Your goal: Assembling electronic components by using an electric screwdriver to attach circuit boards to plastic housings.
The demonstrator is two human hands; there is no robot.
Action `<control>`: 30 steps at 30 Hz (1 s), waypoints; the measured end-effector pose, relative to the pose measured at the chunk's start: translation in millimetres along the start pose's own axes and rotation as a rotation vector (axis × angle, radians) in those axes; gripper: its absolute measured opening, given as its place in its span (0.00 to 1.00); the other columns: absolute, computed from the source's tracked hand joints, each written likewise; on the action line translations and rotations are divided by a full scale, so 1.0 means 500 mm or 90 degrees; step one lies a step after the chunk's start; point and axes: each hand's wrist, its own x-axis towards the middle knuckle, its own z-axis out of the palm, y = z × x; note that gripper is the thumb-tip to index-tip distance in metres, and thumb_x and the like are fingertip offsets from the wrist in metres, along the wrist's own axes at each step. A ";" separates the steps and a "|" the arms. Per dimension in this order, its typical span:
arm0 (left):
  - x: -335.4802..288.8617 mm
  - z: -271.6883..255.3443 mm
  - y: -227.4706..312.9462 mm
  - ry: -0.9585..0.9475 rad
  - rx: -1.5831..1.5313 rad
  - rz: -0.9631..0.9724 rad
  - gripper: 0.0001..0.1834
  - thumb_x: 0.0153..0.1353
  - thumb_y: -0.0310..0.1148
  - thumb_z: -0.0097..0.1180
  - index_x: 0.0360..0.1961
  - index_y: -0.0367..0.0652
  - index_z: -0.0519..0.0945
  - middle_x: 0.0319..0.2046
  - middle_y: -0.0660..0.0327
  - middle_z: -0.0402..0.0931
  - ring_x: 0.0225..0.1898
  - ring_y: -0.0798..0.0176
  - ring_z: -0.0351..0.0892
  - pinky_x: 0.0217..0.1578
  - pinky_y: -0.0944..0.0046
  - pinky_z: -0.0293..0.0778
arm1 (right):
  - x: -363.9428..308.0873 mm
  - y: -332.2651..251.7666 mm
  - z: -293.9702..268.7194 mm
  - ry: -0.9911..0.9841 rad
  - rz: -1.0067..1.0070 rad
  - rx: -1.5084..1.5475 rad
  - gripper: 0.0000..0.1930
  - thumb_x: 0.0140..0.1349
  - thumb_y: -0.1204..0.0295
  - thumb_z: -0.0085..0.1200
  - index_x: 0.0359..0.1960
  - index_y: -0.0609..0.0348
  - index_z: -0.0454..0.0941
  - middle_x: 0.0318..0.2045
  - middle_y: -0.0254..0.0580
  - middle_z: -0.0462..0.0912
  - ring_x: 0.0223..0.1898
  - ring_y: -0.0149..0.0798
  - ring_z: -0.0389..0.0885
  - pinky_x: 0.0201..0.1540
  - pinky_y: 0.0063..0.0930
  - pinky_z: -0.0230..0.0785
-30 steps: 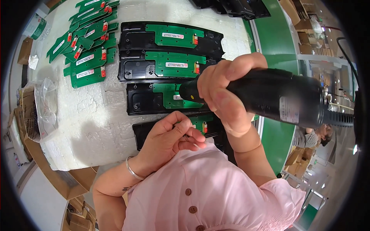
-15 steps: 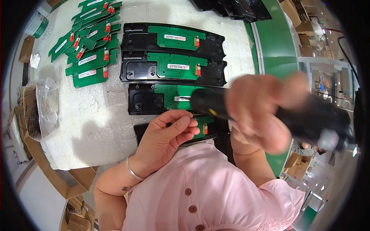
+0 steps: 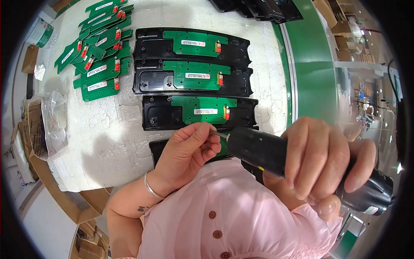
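My right hand [image 3: 321, 157] is wrapped round a black electric screwdriver [image 3: 258, 149], held nearly level with its bit pointing left. The fingers of my left hand [image 3: 189, 146] are pinched together right at the bit's tip. Whatever they hold there is too small or hidden to name. Under both hands lies the nearest black plastic housing [image 3: 158, 151], mostly covered, with a bit of green board showing. Just beyond it is another housing [image 3: 161, 113] with a green circuit board [image 3: 206, 117] set in it. Two more such housings [image 3: 146, 81] with boards lie farther away in a column.
Several loose green circuit boards [image 3: 99, 82] with red connectors are heaped at the far left on a white foam surface [image 3: 116, 134]. Black housings [image 3: 267, 11] are stacked at the far right. A cardboard box [image 3: 77, 203] and plastic bag [image 3: 54, 116] flank the left edge.
My right hand has brought the screwdriver down toward me, so its bit now meets the left fingertips. The third board's red connector has come into view. My left hand stays pinched in about the same place.
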 end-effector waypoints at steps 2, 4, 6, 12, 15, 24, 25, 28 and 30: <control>0.003 0.013 -0.001 -0.029 -0.006 -0.018 0.15 0.62 0.40 0.46 0.40 0.39 0.74 0.36 0.59 0.75 0.38 0.67 0.76 0.41 0.71 0.72 | -0.003 0.024 -0.015 -0.038 -0.008 0.039 0.19 0.43 0.78 0.60 0.33 0.52 0.62 0.10 0.25 0.71 0.10 0.22 0.69 0.13 0.14 0.61; 0.004 0.034 -0.004 0.018 -0.064 -0.049 0.19 0.64 0.41 0.41 0.47 0.36 0.69 0.46 0.53 0.70 0.49 0.61 0.70 0.50 0.68 0.67 | -0.012 0.076 -0.018 0.026 0.002 0.008 0.18 0.48 0.76 0.57 0.37 0.52 0.61 0.11 0.24 0.68 0.09 0.22 0.66 0.13 0.16 0.55; -0.001 0.016 -0.009 0.030 -0.022 -0.029 0.20 0.65 0.39 0.39 0.50 0.34 0.66 0.49 0.50 0.67 0.52 0.59 0.67 0.53 0.66 0.64 | -0.010 0.111 -0.010 0.149 0.039 -0.124 0.15 0.51 0.75 0.51 0.39 0.52 0.60 0.12 0.26 0.65 0.11 0.23 0.62 0.16 0.19 0.54; -0.021 0.020 0.004 0.070 0.119 -0.013 0.20 0.66 0.34 0.36 0.53 0.30 0.63 0.48 0.47 0.69 0.51 0.54 0.70 0.50 0.66 0.69 | -0.008 0.148 -0.033 0.176 0.090 -0.180 0.16 0.47 0.80 0.43 0.40 0.54 0.61 0.14 0.31 0.63 0.12 0.26 0.58 0.20 0.24 0.58; -0.028 0.012 0.008 0.054 0.099 -0.034 0.16 0.65 0.33 0.38 0.48 0.33 0.68 0.42 0.50 0.72 0.47 0.57 0.74 0.43 0.68 0.74 | -0.008 0.152 -0.039 0.136 0.085 -0.196 0.16 0.47 0.81 0.43 0.40 0.55 0.61 0.14 0.32 0.64 0.12 0.26 0.59 0.20 0.24 0.58; -0.025 0.008 0.026 0.009 0.127 -0.048 0.17 0.67 0.36 0.35 0.46 0.35 0.70 0.36 0.54 0.74 0.35 0.65 0.74 0.36 0.71 0.71 | -0.005 0.156 -0.025 0.157 0.105 -0.195 0.15 0.46 0.81 0.44 0.37 0.55 0.60 0.15 0.32 0.64 0.12 0.26 0.58 0.19 0.23 0.58; -0.026 0.010 0.028 0.011 0.151 -0.063 0.16 0.67 0.36 0.35 0.45 0.36 0.70 0.36 0.54 0.74 0.35 0.65 0.75 0.36 0.70 0.71 | -0.005 0.158 -0.026 0.157 0.105 -0.194 0.15 0.46 0.81 0.44 0.37 0.55 0.60 0.15 0.32 0.64 0.12 0.26 0.58 0.19 0.23 0.58; -0.031 0.012 0.021 0.012 0.180 -0.056 0.15 0.67 0.35 0.34 0.43 0.37 0.70 0.36 0.54 0.74 0.35 0.64 0.75 0.36 0.70 0.72 | -0.003 0.162 -0.031 0.149 0.108 -0.191 0.15 0.46 0.82 0.44 0.37 0.55 0.60 0.15 0.32 0.64 0.12 0.26 0.58 0.18 0.22 0.57; -0.033 0.013 0.018 0.011 0.184 -0.035 0.14 0.67 0.35 0.34 0.41 0.38 0.70 0.36 0.54 0.74 0.35 0.64 0.75 0.35 0.70 0.72 | -0.002 0.161 -0.034 0.123 0.121 -0.206 0.14 0.46 0.83 0.43 0.36 0.56 0.60 0.15 0.33 0.65 0.12 0.26 0.58 0.17 0.22 0.56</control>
